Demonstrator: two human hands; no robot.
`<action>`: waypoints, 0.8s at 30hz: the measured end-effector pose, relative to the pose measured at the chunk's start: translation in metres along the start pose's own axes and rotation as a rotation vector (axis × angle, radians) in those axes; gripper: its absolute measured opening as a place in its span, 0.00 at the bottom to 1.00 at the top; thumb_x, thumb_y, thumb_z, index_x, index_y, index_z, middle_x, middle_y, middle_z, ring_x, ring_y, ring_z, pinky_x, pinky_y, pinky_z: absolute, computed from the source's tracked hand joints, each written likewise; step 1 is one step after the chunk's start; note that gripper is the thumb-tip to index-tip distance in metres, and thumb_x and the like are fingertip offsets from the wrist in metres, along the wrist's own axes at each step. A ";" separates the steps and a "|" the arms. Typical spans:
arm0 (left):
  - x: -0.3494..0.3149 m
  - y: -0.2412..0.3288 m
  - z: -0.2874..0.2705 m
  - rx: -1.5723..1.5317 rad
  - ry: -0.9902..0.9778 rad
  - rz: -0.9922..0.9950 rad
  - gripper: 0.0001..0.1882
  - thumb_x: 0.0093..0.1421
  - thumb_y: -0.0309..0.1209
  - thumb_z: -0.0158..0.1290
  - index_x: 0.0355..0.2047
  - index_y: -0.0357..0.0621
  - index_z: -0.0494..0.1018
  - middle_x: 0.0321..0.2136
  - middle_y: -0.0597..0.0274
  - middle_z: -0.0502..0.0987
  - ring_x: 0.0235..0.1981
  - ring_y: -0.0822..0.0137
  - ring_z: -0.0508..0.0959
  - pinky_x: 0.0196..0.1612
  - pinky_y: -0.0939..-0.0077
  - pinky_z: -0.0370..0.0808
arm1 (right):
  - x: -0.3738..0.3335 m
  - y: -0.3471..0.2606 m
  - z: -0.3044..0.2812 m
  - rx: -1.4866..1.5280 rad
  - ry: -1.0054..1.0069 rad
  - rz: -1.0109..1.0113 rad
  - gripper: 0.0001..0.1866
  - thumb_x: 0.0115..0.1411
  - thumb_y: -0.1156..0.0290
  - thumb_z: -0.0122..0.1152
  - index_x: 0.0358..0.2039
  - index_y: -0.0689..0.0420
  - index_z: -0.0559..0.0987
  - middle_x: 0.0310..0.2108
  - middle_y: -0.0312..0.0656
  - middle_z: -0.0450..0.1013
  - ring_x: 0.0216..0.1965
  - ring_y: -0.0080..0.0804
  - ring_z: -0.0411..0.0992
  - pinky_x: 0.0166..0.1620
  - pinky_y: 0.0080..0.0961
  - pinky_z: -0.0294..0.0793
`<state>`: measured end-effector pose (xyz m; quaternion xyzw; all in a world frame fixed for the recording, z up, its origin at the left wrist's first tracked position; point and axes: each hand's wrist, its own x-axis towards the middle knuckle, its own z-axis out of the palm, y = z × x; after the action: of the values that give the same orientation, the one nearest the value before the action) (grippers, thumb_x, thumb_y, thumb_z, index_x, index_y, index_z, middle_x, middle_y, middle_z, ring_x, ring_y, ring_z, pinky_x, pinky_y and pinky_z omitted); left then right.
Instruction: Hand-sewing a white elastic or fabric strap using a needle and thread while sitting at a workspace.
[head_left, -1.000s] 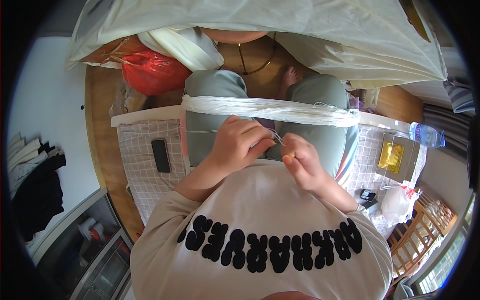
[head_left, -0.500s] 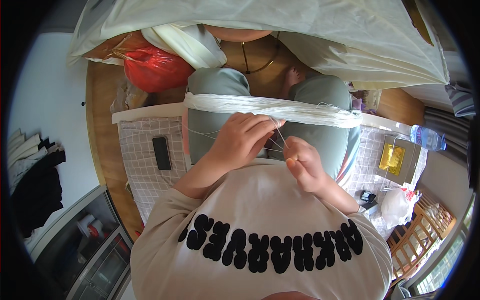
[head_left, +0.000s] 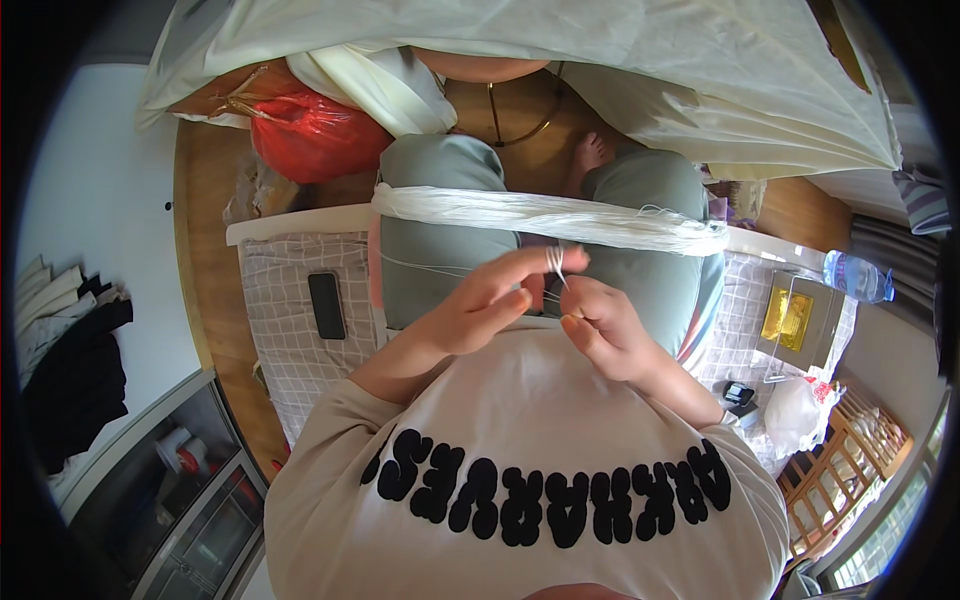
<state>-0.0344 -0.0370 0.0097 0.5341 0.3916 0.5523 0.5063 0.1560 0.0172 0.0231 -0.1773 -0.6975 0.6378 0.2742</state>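
A skein of white thread (head_left: 560,216) stretches across my two knees, looped round them. My left hand (head_left: 478,305) is in front of it, index finger stretched to the right and thumb apart. Several turns of white thread (head_left: 555,262) wrap round its fingers near the tips; its lower fingers are partly hidden. My right hand (head_left: 607,325) is closed beside it, pinching the strand that comes off those turns. Thin strands (head_left: 425,266) run from the skein's left end toward my hands.
On the checked cloth at my left lies a black phone (head_left: 326,306). At my right are a water bottle (head_left: 857,277), a gold packet (head_left: 787,318) and a white plastic bag (head_left: 797,414). Ahead are a red bag (head_left: 315,137) and a cream cloth (head_left: 700,75).
My left hand has turned, its index finger now straightened and its thumb lifted away. Turns of thread show more plainly on the fingers. My right hand stays nearly in place, still pinching.
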 end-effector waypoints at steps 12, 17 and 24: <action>0.006 0.006 -0.018 0.443 -0.101 0.021 0.22 0.68 0.45 0.44 0.41 0.34 0.72 0.36 0.53 0.79 0.35 0.62 0.78 0.44 0.69 0.72 | 0.002 -0.009 0.005 -0.009 -0.092 0.006 0.09 0.56 0.81 0.51 0.21 0.60 0.65 0.22 0.40 0.62 0.25 0.37 0.61 0.29 0.33 0.62; -0.002 0.012 -0.004 0.043 -0.038 0.009 0.31 0.69 0.53 0.38 0.50 0.33 0.70 0.43 0.51 0.77 0.34 0.64 0.76 0.42 0.71 0.71 | 0.004 -0.008 0.005 -0.002 -0.077 0.051 0.08 0.56 0.81 0.51 0.21 0.60 0.65 0.22 0.40 0.62 0.26 0.37 0.62 0.30 0.33 0.62; 0.001 0.010 -0.029 0.278 -0.366 -0.054 0.27 0.68 0.51 0.40 0.47 0.37 0.70 0.42 0.53 0.75 0.26 0.64 0.70 0.35 0.71 0.67 | 0.003 -0.007 0.000 0.081 0.007 -0.028 0.08 0.57 0.81 0.49 0.22 0.60 0.65 0.23 0.40 0.62 0.24 0.36 0.61 0.29 0.31 0.61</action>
<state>-0.0646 -0.0347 0.0160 0.6794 0.3799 0.3733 0.5048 0.1547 0.0179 0.0309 -0.1587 -0.6725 0.6610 0.2924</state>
